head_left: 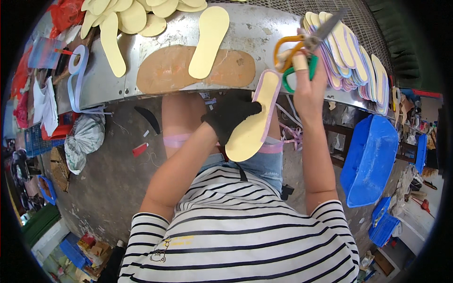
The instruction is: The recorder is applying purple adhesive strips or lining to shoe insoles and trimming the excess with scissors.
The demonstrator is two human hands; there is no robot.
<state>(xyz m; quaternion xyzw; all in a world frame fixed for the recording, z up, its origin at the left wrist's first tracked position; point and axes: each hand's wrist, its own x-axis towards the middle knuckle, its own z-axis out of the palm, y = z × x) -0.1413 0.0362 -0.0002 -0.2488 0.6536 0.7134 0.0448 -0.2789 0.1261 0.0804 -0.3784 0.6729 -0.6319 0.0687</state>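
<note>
My left hand, in a black glove, grips a pale yellow insole above my lap. A purple strip runs round the insole's narrow end and down its right edge. Raised over the table's right part, my right hand is closed on a pair of scissors with one orange and one green handle. Their blades point up and to the right, apart from the insole. A bare yellow insole lies across a brown worn pad on the metal table.
Plain insoles are heaped at the far left, with a single insole nearer. Edged insoles are stacked at the right, beneath the scissors' tips. A tape roll hangs at the left edge. A blue tub stands low at right.
</note>
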